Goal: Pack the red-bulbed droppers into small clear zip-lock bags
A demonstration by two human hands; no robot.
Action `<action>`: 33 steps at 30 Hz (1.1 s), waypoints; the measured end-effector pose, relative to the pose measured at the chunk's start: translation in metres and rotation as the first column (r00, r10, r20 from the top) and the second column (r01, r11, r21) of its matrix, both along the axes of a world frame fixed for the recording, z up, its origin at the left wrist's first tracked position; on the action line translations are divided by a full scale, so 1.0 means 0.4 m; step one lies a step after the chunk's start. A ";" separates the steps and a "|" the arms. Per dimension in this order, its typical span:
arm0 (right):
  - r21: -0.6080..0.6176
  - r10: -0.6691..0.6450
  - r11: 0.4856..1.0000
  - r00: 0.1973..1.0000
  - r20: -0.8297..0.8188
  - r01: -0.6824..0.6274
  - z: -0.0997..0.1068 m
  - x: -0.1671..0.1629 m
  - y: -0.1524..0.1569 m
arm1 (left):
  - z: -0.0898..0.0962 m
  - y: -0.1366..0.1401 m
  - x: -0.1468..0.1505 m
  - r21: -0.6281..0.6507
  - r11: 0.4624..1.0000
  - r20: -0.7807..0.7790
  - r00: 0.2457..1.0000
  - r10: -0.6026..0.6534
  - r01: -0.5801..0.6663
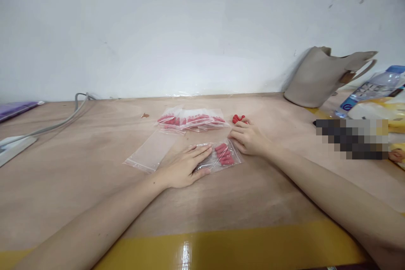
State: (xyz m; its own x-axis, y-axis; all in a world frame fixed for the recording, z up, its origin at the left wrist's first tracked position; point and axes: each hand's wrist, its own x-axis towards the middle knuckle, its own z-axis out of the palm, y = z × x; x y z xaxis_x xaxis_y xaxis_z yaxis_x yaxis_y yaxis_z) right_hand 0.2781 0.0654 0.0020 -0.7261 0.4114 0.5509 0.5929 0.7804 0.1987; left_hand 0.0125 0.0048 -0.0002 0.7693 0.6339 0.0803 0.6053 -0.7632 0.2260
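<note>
My left hand [186, 165] lies flat with its fingers stretched out on one end of a clear plastic bag [208, 163]. Several short red sticks [224, 154] lie side by side in the bag's other end. My right hand [248, 137] rests at that end's upper corner, fingers curled; what they grip, if anything, is hidden. Just beyond its knuckles is a small pile of loose red pieces [238, 118], partly covered by the hand. Further back lies an overlapping row of filled clear bags [198, 120] with red pieces inside. A flat zip bag [152, 150] without contents lies left of my left hand.
A grey pitcher [311, 78] and a tilted water bottle [368, 90] stand at the back right, beside yellow packaging [379, 109]. A blurred-out dark object [351, 137] lies nearer. On the left are a grey cable [65, 119] and a purple item [19, 110]. A white wall [152, 33] rises behind.
</note>
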 end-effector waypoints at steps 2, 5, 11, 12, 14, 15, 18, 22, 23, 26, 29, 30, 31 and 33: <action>-0.043 -0.039 0.998 0.998 -0.039 0.037 -0.006 0.012 -0.009 | -0.001 -0.001 0.000 0.009 1.000 0.008 1.000 -0.001 0.000; -0.190 -0.099 0.980 0.974 -0.201 0.060 -0.022 0.026 -0.021 | -0.001 -0.002 0.000 0.022 1.000 0.016 1.000 0.010 -0.010; -0.316 -0.054 0.947 0.933 -0.356 -0.066 -0.054 0.024 -0.036 | 0.000 -0.006 0.002 0.022 0.999 0.038 0.999 0.032 -0.033; -0.331 -0.065 0.942 0.934 -0.353 -0.059 -0.057 0.020 -0.038 | 0.000 -0.006 0.002 0.018 0.999 0.038 0.999 0.034 -0.035; -0.354 -0.097 0.935 0.939 -0.329 -0.028 -0.060 0.011 -0.044 | -0.002 -0.005 0.001 0.008 0.999 0.038 0.999 0.035 -0.036; -0.362 -0.109 0.932 0.943 -0.313 -0.012 -0.062 0.007 -0.047 | -0.003 -0.005 0.001 0.003 0.999 0.036 0.999 0.033 -0.034; -0.386 -0.116 0.922 0.959 -0.260 0.006 -0.062 0.003 -0.051 | -0.004 -0.003 0.000 -0.003 1.000 0.027 0.999 0.030 -0.030; -0.393 -0.133 0.919 0.956 -0.262 0.020 -0.048 0.021 -0.042 | 0.000 -0.003 0.002 0.003 0.999 0.006 0.999 0.039 -0.039; -0.373 -0.135 0.928 0.952 -0.274 0.024 -0.041 0.028 -0.041 | 0.002 -0.004 0.002 0.003 0.999 0.002 0.999 0.039 -0.039; -0.257 -0.063 0.966 0.978 -0.200 0.009 -0.018 0.044 -0.043 | 0.005 -0.003 0.003 -0.002 1.000 -0.006 0.999 0.031 -0.031; -0.146 0.039 0.988 0.999 -0.034 -0.044 -0.007 0.043 -0.051 | 0.006 -0.003 0.003 -0.004 1.000 0.004 1.000 0.019 -0.019; -0.122 0.065 0.990 0.998 -0.006 -0.065 -0.007 0.041 -0.052 | 0.006 -0.003 0.002 -0.005 1.000 0.010 1.000 0.015 -0.015; -0.105 0.088 0.991 0.996 0.001 -0.087 -0.009 0.038 -0.052 | 0.006 -0.003 0.002 -0.007 1.000 0.015 1.000 0.012 -0.012; -0.117 0.137 0.983 0.990 -0.031 -0.140 -0.017 0.035 -0.049 | 0.004 -0.004 0.000 -0.013 1.000 0.032 0.999 0.013 -0.013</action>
State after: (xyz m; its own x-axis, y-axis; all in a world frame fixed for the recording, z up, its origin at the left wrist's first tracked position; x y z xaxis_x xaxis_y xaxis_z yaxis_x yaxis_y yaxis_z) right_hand 0.2920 0.0456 -0.0047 -0.7683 0.3710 0.5215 0.4807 0.8725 0.0876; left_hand 0.0126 0.0030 0.0013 0.7580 0.6450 0.0970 0.6075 -0.7522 0.2551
